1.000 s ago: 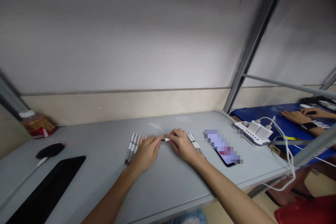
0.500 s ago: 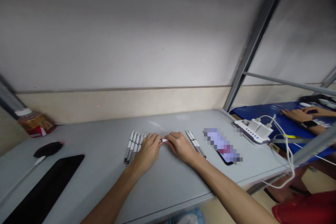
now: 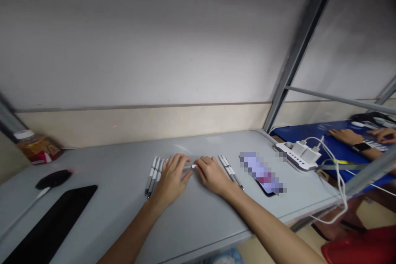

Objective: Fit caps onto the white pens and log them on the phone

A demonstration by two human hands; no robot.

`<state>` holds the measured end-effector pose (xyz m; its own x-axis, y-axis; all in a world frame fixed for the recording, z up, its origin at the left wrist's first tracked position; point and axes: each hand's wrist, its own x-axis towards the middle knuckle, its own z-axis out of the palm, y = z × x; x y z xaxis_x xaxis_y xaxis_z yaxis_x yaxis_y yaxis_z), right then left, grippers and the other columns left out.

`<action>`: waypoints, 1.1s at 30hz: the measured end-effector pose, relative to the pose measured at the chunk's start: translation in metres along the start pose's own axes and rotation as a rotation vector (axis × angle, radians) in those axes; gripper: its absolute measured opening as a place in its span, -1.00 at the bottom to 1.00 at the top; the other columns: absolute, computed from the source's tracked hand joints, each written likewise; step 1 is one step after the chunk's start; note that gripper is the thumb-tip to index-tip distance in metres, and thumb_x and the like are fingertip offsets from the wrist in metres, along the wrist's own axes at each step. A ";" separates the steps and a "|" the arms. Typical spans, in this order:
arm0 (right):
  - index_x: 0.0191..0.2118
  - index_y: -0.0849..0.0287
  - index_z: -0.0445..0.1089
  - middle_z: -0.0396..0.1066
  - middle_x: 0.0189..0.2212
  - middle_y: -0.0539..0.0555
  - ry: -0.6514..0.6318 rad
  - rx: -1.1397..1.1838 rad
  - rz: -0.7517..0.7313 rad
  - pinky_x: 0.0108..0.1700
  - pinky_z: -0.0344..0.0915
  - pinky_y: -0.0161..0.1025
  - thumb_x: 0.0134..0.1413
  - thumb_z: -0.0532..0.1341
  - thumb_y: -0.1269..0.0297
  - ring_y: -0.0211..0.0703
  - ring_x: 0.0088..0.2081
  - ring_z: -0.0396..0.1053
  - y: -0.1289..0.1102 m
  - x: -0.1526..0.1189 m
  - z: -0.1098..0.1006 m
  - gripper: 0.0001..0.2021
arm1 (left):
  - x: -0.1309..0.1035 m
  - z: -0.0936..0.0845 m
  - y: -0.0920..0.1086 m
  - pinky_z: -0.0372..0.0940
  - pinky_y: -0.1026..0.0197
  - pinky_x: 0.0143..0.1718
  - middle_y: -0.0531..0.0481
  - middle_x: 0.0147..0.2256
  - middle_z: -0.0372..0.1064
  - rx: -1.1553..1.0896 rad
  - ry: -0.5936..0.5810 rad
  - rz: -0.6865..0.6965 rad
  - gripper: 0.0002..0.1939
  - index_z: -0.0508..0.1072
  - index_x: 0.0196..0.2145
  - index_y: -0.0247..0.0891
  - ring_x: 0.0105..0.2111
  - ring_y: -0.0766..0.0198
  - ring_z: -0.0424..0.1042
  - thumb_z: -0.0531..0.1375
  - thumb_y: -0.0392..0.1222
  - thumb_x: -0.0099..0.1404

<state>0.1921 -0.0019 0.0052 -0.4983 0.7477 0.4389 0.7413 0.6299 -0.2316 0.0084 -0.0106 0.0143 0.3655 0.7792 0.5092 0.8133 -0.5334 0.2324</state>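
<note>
Both hands rest on the grey surface (image 3: pixel 198 214), meeting at a small white pen part (image 3: pixel 191 166). The left hand (image 3: pixel 172 175) and right hand (image 3: pixel 213 173) pinch it between their fingertips. Pens (image 3: pixel 152 175) lie just left; two more pens (image 3: pixel 230 171) lie right, near a phone (image 3: pixel 262 173).

One view only, worn on the head; scene is seen from above and behind the forearms, facing fwd and down toward the wall (image 3: pixel 154 49). The grey table (image 3: pixel 198 214) is viewed at arm's length, approx. centred. A neighbouring blue bench (image 3: pixel 324 140) is caught at far right.
</note>
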 end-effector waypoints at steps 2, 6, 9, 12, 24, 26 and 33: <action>-0.13 0.18 0.34 0.38 -0.27 0.09 0.007 -0.007 0.009 -0.21 0.02 -0.23 0.32 -0.02 0.35 -0.18 -0.24 0.29 0.000 0.000 0.000 -0.80 | 0.000 0.000 0.000 0.11 0.06 -0.08 -0.06 -0.09 0.37 0.008 0.001 0.001 -0.76 0.35 -0.09 -0.15 -0.06 0.10 0.28 0.04 -0.07 0.36; -0.16 0.18 0.36 0.38 -0.29 0.08 0.003 -0.009 -0.007 -0.22 0.02 -0.24 0.33 -0.01 0.33 -0.18 -0.24 0.29 0.000 0.000 0.000 -0.79 | 0.000 0.001 -0.002 0.11 0.09 -0.14 0.01 -0.27 0.43 -0.012 -0.082 0.024 -0.77 0.39 -0.26 -0.17 -0.18 0.17 0.34 -0.05 -0.17 0.41; -0.13 0.19 0.36 0.38 -0.29 0.08 -0.004 0.010 -0.019 -0.21 0.04 -0.24 0.33 -0.02 0.34 -0.20 -0.25 0.30 -0.001 0.000 0.000 -0.79 | 0.000 0.001 -0.002 0.12 0.10 -0.13 0.00 -0.22 0.41 -0.026 -0.067 0.014 -0.87 0.36 -0.23 -0.18 -0.16 0.17 0.33 0.04 -0.18 0.36; -0.12 0.19 0.35 0.39 -0.28 0.09 -0.001 0.015 -0.010 -0.19 0.05 -0.24 0.33 -0.02 0.35 -0.19 -0.24 0.31 -0.001 -0.001 -0.001 -0.78 | -0.001 0.001 -0.002 0.11 0.06 -0.07 -0.04 -0.13 0.40 -0.028 -0.029 0.007 -0.79 0.33 -0.09 -0.16 -0.08 0.14 0.30 0.05 -0.11 0.36; -0.15 0.20 0.36 0.41 -0.28 0.11 -0.034 -0.004 -0.012 -0.20 0.06 -0.23 0.32 -0.01 0.34 -0.18 -0.25 0.34 -0.001 0.000 -0.004 -0.79 | -0.002 0.004 -0.002 0.09 0.07 -0.09 -0.02 -0.15 0.40 -0.031 -0.073 0.031 -0.78 0.35 -0.13 -0.15 -0.09 0.14 0.28 0.00 -0.08 0.39; -0.17 0.19 0.36 0.42 -0.28 0.11 -0.041 -0.012 -0.019 -0.21 0.07 -0.23 0.33 -0.01 0.32 -0.17 -0.25 0.34 -0.002 0.000 -0.005 -0.78 | -0.001 0.005 -0.003 0.08 0.08 -0.15 0.00 -0.26 0.42 0.000 -0.148 0.039 -0.73 0.39 -0.22 -0.16 -0.15 0.16 0.31 -0.09 -0.12 0.43; -0.19 0.18 0.35 0.45 -0.30 0.11 -0.103 -0.011 0.013 -0.29 0.10 -0.28 0.34 -0.06 0.26 -0.18 -0.31 0.39 -0.005 -0.003 -0.003 -0.74 | 0.001 0.002 0.004 0.07 0.10 -0.24 -0.04 -0.33 0.38 0.057 -0.159 0.074 -0.79 0.33 -0.35 -0.21 -0.25 0.14 0.29 -0.06 -0.28 0.38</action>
<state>0.1911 -0.0076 0.0081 -0.5313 0.7740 0.3445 0.7529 0.6178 -0.2269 0.0123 -0.0114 0.0141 0.4884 0.7833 0.3846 0.8042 -0.5751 0.1499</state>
